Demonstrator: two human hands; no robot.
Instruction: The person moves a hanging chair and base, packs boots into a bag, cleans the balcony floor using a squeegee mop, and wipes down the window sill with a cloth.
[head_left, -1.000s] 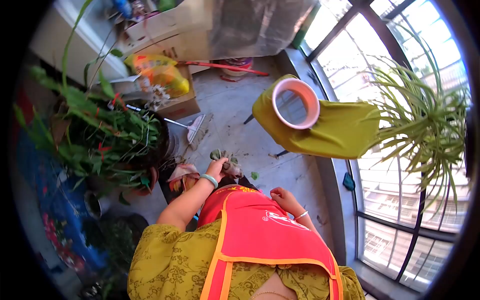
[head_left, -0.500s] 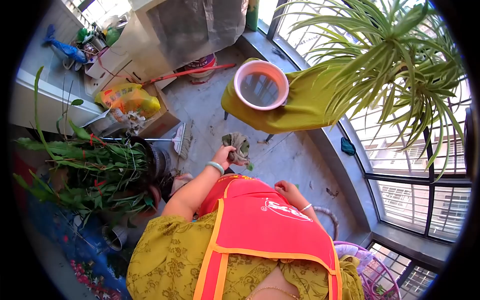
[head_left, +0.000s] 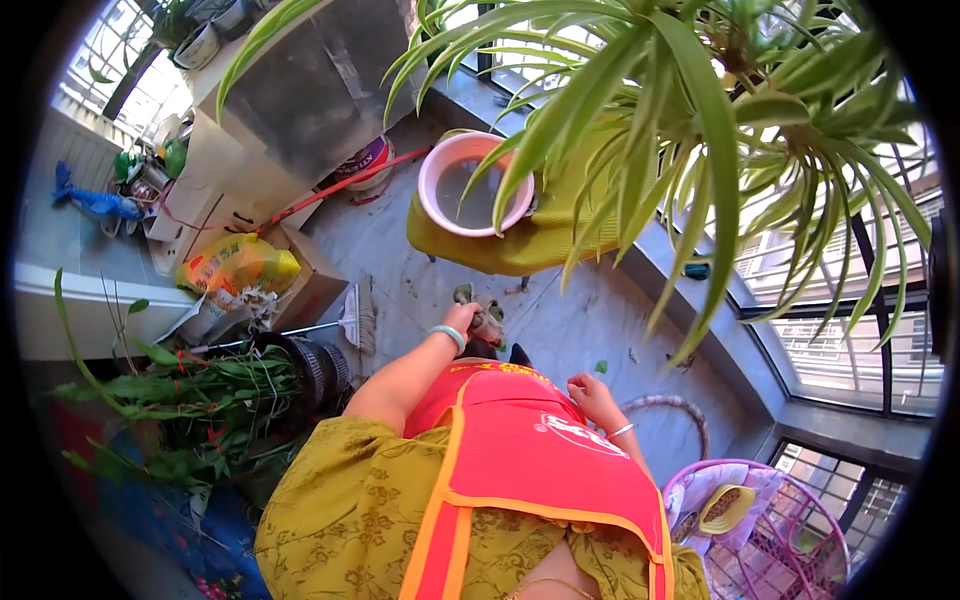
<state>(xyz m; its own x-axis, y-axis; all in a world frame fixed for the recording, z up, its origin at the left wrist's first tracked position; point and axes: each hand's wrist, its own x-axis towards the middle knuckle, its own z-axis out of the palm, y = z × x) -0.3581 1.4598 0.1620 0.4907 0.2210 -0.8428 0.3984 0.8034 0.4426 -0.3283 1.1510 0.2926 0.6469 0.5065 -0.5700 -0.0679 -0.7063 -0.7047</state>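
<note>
My left hand (head_left: 462, 319), with a pale green bangle at the wrist, grips a crumpled grey-green rag (head_left: 488, 325) above the floor in front of the red apron (head_left: 560, 450). My right hand (head_left: 592, 394) hangs by the apron's right side, fingers curled in with nothing seen in them. Ahead, a pink bucket (head_left: 429, 187) of greyish water stands on a surface draped with an olive-green cloth (head_left: 450, 250). Leaves of a spider plant (head_left: 690, 130) hang partly in front of the bucket and cloth.
Potted leafy plants (head_left: 200, 400) crowd the left, beside a broom (head_left: 359, 320) and a cardboard box (head_left: 310, 280). A red pole (head_left: 340, 187) slants near a paint tub (head_left: 365, 165). A pink wicker chair (head_left: 835, 540) stands lower right; barred windows line the right.
The view has shifted, so the spider plant looms larger and covers part of the bucket. More of the wicker chair shows. My left hand still holds the rag, now bunched differently.
</note>
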